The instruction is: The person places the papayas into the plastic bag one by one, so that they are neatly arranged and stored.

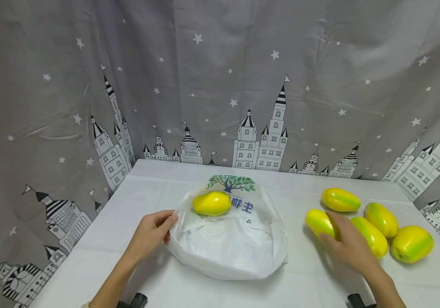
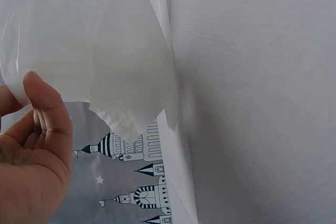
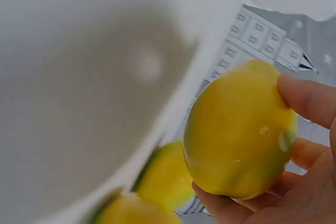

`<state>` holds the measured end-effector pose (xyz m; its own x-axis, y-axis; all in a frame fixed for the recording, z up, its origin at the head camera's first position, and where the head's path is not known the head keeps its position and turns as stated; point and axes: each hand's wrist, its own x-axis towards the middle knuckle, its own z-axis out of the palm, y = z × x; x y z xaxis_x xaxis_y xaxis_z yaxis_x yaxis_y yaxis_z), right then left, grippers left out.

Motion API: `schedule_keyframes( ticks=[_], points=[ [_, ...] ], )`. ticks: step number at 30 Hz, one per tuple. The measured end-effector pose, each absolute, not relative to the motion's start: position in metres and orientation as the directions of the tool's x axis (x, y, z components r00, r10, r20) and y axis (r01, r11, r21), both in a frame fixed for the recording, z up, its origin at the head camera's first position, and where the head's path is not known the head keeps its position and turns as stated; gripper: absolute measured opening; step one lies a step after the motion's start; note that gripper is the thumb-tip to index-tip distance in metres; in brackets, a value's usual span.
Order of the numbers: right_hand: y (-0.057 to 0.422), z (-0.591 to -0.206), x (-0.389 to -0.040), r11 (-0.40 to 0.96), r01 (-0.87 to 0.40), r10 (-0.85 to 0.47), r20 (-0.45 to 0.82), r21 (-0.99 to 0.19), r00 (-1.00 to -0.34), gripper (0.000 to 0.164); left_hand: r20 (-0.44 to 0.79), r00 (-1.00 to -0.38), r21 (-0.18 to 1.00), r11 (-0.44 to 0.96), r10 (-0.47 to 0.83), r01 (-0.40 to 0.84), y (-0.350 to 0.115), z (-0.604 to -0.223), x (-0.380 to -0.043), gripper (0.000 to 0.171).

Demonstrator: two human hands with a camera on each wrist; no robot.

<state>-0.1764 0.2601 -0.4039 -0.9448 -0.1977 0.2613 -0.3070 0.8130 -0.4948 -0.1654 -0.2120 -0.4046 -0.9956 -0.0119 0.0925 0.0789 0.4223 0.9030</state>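
Observation:
A white plastic bag (image 1: 227,252) with a printed tree lies on the table, its mouth spread open. One yellow mango (image 1: 211,203) rests in it, towards the back. My left hand (image 1: 152,233) pinches the bag's left rim between thumb and fingers, which the left wrist view shows from close by. On the right, my right hand (image 1: 352,246) grips a yellow-green mango (image 1: 318,221), thumb on one side and fingers on the other. That held mango (image 3: 239,129) fills the middle of the right wrist view.
Several more mangoes lie beside and beyond the right hand, among them one at the back (image 1: 340,199) and one at the far right (image 1: 412,244). A white cloth (image 1: 158,179) covers the table. Behind it hangs a grey curtain (image 1: 204,85) printed with castles and stars.

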Motion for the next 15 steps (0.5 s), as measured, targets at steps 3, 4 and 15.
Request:
schedule_keyframes(
  ticks=[3,4,15],
  points=[
    [0.260,-0.393,-0.174,0.807,-0.326,-0.196,0.298,-0.492,-0.934,0.066,0.096,-0.995,0.901,0.427,-0.011,0.082,-0.212,-0.405,-0.165,0.032],
    [0.259,-0.390,-0.173,0.809,-0.324,-0.192,0.299,-0.491,-0.935,0.066,0.097,-0.995,0.899,0.430,-0.011,0.083,-0.212,-0.405,-0.165,0.032],
    [0.239,-0.371,-0.156,0.794,-0.369,-0.205,0.358,-0.483,-0.911,0.063,0.107,-0.994,0.899,0.427,-0.003,0.096,-0.212,-0.406,-0.165,0.032]
  ],
)
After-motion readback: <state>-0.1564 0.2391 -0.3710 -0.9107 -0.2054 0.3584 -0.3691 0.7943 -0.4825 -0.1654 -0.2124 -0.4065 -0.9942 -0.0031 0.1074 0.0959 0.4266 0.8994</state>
